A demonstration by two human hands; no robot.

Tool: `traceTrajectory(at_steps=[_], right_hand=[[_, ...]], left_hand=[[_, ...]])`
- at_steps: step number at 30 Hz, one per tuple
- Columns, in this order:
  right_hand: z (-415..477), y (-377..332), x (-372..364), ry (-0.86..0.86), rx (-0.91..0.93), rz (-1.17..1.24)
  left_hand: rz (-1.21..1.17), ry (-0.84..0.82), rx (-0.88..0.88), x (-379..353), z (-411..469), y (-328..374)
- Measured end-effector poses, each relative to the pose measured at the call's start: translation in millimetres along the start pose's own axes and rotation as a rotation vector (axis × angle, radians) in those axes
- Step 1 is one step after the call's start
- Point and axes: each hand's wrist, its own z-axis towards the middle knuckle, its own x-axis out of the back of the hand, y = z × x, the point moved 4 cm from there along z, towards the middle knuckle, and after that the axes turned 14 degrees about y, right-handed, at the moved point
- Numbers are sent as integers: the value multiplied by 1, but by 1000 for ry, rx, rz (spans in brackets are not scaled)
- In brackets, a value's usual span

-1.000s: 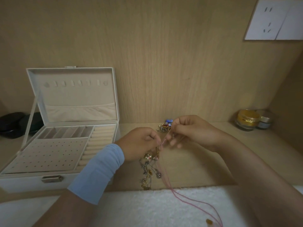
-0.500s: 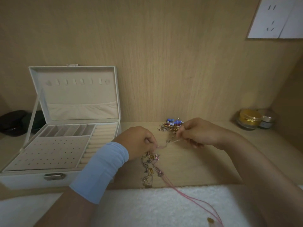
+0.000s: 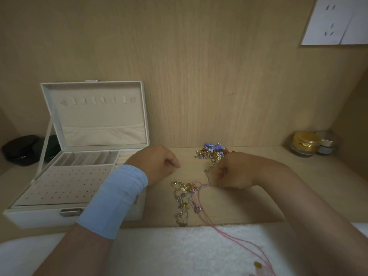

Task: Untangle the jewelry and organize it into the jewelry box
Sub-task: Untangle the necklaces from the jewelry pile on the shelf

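A tangle of gold and silver chains (image 3: 182, 197) lies on the wooden desk between my hands, and a pink cord (image 3: 229, 235) trails from it over the white towel. A second heap of coloured beads and rings (image 3: 212, 152) sits behind it, by the wall. My right hand (image 3: 234, 172) rests on the desk, its fingers pinched on a thin strand that leads to the tangle's pink end. My left hand (image 3: 157, 163) is a loose fist left of the tangle, with nothing seen in it. The white jewelry box (image 3: 35, 217) stands open at the left, its compartments bare.
A fluffy white towel (image 3: 169, 251) covers the near edge of the desk. A gold jar (image 3: 304, 143) and a smaller jar (image 3: 326, 147) stand in the right corner. Dark objects (image 3: 20, 150) lie behind the box. A wall socket (image 3: 336, 20) is at the upper right.
My hands have drawn apart and dropped to the desk. The left hand let go of the strand and moved left; the right hand moved right, still pinching it. The tangle now lies flat.
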Motion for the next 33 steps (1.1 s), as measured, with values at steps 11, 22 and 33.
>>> traceTrajectory(at_steps=[11, 22, 33], right_hand=[[4, -37, -17, 191, 231, 84], [-5, -43, -4, 118, 211, 235], [-14, -9, 1, -204, 29, 74]], left_hand=[[434, -30, -122, -20, -2, 16], [111, -118, -103, -13, -15, 26], [183, -340, -54, -15, -29, 18]])
